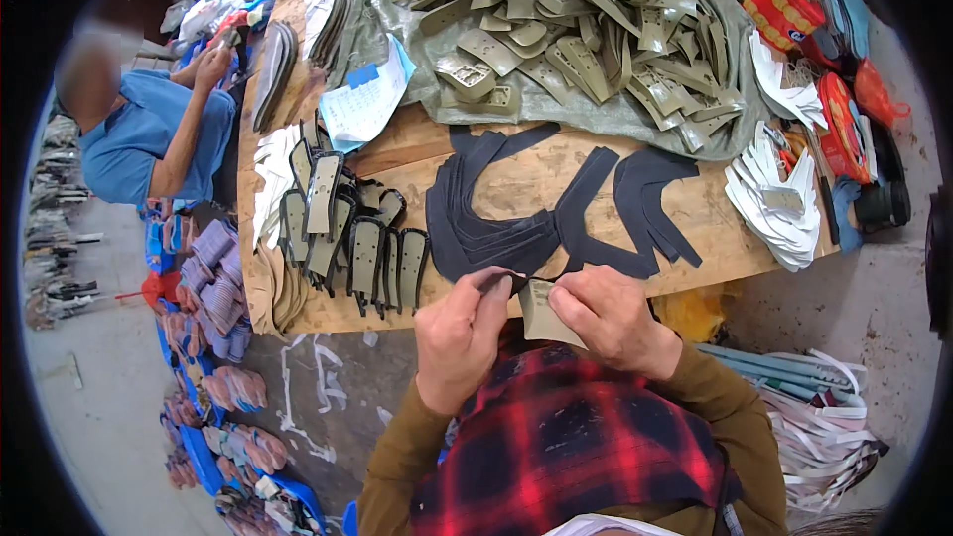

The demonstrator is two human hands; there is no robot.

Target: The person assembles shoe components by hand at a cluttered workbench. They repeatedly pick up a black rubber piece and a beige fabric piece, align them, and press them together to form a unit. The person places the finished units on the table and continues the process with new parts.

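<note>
Close to the table's front edge, my right hand [623,323] pinches a curved olive plastic plate [542,322] between thumb and fingers. My left hand [461,330] is closed at the plate's upper left corner, on a dark strip [518,281] that runs along the plate's top edge. Part of the strip is hidden by the fingers. Left of my hands stand several olive plates with black edging [365,256], grouped together. Just beyond my hands lies a fanned stack of black curved fabric pieces [467,223], with more black angled pieces [650,203] to its right.
A large heap of bare olive plates [566,20] covers a green sheet [397,10] at the back. White cut pieces [779,203] lie at the right end of the wooden table [516,179]. A paper sheet [365,104] sits behind the edged plates. Another person [149,129] works at far left.
</note>
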